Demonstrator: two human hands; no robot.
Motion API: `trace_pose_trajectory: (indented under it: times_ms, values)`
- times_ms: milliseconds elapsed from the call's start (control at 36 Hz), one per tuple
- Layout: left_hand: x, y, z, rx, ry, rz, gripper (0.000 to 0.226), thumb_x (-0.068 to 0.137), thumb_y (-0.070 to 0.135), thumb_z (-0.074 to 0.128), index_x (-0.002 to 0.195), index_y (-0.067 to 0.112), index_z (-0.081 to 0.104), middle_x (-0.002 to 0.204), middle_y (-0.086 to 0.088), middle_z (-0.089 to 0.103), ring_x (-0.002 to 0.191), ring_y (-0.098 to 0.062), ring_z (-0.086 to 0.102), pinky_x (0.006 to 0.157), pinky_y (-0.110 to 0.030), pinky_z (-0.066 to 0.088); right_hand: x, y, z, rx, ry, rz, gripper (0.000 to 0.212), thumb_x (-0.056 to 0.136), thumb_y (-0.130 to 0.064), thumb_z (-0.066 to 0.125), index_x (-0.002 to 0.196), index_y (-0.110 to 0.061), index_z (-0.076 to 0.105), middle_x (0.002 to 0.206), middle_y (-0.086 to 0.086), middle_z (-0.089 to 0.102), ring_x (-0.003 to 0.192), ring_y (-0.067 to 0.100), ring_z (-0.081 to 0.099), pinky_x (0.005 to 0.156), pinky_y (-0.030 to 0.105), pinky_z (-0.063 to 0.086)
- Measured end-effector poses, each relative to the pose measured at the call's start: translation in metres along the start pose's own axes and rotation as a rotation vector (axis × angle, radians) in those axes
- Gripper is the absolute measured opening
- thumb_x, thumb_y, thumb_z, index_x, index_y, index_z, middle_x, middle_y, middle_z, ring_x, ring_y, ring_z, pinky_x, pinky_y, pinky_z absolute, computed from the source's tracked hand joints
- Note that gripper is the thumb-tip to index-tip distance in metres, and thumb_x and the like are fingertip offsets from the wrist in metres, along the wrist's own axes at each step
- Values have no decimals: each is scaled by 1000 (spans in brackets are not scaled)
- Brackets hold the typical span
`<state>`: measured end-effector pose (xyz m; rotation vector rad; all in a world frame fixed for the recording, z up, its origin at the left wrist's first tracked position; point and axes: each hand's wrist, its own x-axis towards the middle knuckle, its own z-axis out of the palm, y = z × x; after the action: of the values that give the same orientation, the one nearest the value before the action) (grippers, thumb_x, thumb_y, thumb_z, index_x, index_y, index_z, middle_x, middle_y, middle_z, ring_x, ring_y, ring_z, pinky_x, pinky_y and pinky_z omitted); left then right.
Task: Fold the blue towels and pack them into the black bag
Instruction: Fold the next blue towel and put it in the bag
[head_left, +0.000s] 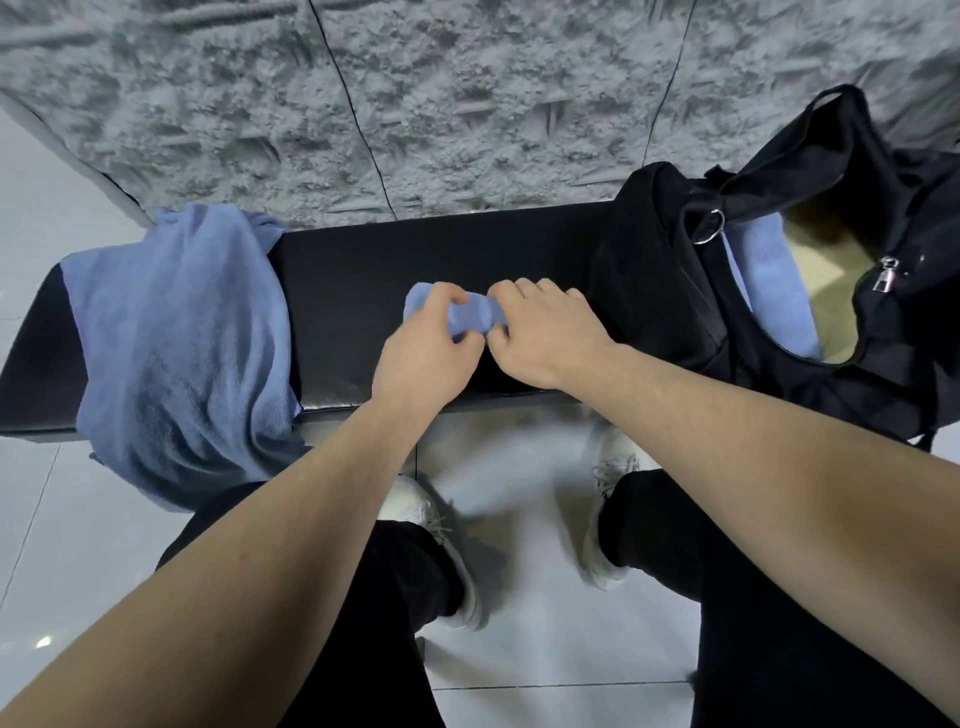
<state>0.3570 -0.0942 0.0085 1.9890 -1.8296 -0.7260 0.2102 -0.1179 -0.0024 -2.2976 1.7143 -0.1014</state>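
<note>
Left hand and right hand curled round small blue towel, folding nearly finished. Next: towel to be carried rightward into black bag.

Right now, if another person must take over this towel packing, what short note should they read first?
Left hand and right hand: both grip the small blue towel, bunched on the black bench in front of you.
Black bag: open at the right end of the bench, one blue towel already lies inside.
Large blue towel: draped unfolded over the left end of the bench.
Left to do: finish folding the small one, pack it, then fold and pack the large one.
</note>
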Motion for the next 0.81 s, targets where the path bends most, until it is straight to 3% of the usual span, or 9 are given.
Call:
trace_pose_trajectory:
  times_ms: [111,167,250,306,361,472,583,694,806]
  values:
    - [1,4,5,-192,-30,-105,36,93,13,42,125,29,48,76,3,55,62,-14,49,55,-28,36,1,1,1,-13,0,-16,57,87,-55,51,129,-18,44,123,1,54,109,27,51,85,42,39]
    - [4,6,6,-305,-40,-146,42,94,13,37,131,29,49,98,-10,63,65,-12,48,56,-29,35,0,2,0,-29,-35,-33,65,80,-56,62,128,-17,41,121,1,52,106,27,52,80,39,41]
    - [2,9,8,-412,-30,-191,42,96,19,38,136,31,48,130,-10,46,82,-13,57,68,-30,48,-3,0,2,59,-38,-9,57,82,-43,68,123,-15,40,114,3,54,98,27,55,71,34,38]
    - [-1,13,8,-517,-35,-242,40,97,23,42,135,32,48,131,-2,34,89,-11,57,85,-34,54,-7,-2,3,159,-27,32,51,84,-38,67,121,-15,41,109,3,54,87,25,53,67,32,35]
    - [-2,16,9,-597,-22,-282,35,96,26,49,131,32,48,127,0,29,92,-11,56,92,-34,54,-12,-4,2,266,-42,88,48,84,-39,66,118,-16,41,103,0,53,79,23,55,60,33,37]
    - [-2,21,5,-773,-8,-332,45,88,34,62,128,36,40,134,-2,35,104,-14,60,93,-39,55,-21,-4,-9,370,-50,153,48,82,-39,67,117,-18,40,102,-2,53,79,23,61,64,37,50]
    - [-9,31,2,-1010,-103,-356,70,94,27,62,149,39,19,140,-3,49,111,-22,65,93,-43,56,-33,-9,-20,392,10,142,51,82,-40,70,115,-15,40,103,-2,50,76,22,57,57,34,42]
    - [-20,46,0,-1034,-107,-389,89,92,33,66,153,47,3,142,5,47,113,-25,64,86,-49,58,-51,-18,-28,439,32,130,51,81,-42,71,111,-17,39,107,1,53,76,23,61,60,37,48]
    - [-29,59,-3,-1030,-70,-432,91,94,32,65,154,46,-2,133,5,50,106,-21,62,77,-44,59,-72,-25,-37,528,42,138,49,80,-40,71,109,-17,38,102,1,54,78,20,61,61,37,51]
